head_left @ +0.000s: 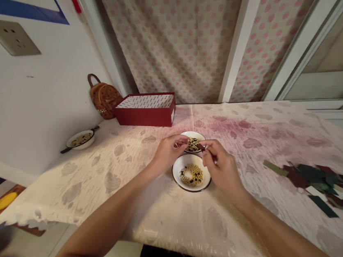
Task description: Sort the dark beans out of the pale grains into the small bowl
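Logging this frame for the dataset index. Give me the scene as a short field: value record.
left_hand: at the left rim of the far bowl; grip unclear
right_hand: fingers pinch a small dark strip at the far bowl's right side
far_bowl: white, holds mixed yellow and dark pieces
near_bowl: white, dark rim, holds mostly yellow bead-like pieces
left_side: third bowl near the wall
back_left: open red box, brown backpack
right_side: pile of flat coloured pieces
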`<state>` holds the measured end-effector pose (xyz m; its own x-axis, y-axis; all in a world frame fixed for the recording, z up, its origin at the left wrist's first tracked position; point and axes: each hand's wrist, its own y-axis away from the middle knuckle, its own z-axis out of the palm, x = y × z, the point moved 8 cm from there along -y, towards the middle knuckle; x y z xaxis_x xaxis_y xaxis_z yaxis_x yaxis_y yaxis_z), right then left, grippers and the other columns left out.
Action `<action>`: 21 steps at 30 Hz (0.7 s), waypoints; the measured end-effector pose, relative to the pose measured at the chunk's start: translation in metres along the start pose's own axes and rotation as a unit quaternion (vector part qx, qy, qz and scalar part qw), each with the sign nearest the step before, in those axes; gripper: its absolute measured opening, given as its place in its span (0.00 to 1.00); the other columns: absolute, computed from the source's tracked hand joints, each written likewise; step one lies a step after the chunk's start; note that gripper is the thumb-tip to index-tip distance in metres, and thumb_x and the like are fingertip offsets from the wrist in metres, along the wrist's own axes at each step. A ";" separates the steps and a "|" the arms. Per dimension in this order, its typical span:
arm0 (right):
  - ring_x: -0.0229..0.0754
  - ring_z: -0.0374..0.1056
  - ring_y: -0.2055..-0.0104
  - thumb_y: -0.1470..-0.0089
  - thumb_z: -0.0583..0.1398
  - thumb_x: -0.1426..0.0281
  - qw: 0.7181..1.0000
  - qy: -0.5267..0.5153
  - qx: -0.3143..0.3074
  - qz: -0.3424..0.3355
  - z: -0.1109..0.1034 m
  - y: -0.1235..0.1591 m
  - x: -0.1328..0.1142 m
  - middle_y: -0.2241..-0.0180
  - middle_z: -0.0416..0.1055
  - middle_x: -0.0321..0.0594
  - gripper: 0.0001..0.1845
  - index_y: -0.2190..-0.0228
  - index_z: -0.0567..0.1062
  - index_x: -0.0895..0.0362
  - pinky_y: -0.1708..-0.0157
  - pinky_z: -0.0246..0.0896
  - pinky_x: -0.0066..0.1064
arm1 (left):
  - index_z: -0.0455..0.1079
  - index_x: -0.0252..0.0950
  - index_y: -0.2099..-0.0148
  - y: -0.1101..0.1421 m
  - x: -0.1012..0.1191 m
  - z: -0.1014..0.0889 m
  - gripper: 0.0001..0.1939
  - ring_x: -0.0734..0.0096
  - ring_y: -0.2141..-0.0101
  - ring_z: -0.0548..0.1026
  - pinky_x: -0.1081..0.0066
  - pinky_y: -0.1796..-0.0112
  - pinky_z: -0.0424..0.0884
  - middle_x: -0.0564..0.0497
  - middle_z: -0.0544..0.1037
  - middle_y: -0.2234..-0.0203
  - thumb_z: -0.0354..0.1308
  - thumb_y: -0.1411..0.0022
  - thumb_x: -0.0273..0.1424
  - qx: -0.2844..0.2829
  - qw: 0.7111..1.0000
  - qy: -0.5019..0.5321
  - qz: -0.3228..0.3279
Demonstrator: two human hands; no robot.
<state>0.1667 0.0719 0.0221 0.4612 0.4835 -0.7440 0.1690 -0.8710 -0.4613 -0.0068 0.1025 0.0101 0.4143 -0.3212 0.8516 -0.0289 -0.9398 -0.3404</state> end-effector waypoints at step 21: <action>0.40 0.67 0.75 0.38 0.53 0.70 1.000 -0.004 0.007 -0.008 0.000 0.000 -0.001 0.75 0.73 0.34 0.11 0.55 0.72 0.55 0.72 0.56 0.31 | 0.72 0.38 0.77 0.035 0.033 0.043 0.08 0.61 0.74 0.73 0.62 0.62 0.67 0.49 0.73 0.82 0.65 0.47 0.26 -0.219 0.902 -0.342 0.149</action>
<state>0.1659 0.0714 0.0231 0.4520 0.4984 -0.7398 0.1644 -0.8617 -0.4800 0.0448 0.0638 0.0096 0.7890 -0.5606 0.2516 -0.5257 -0.8278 -0.1959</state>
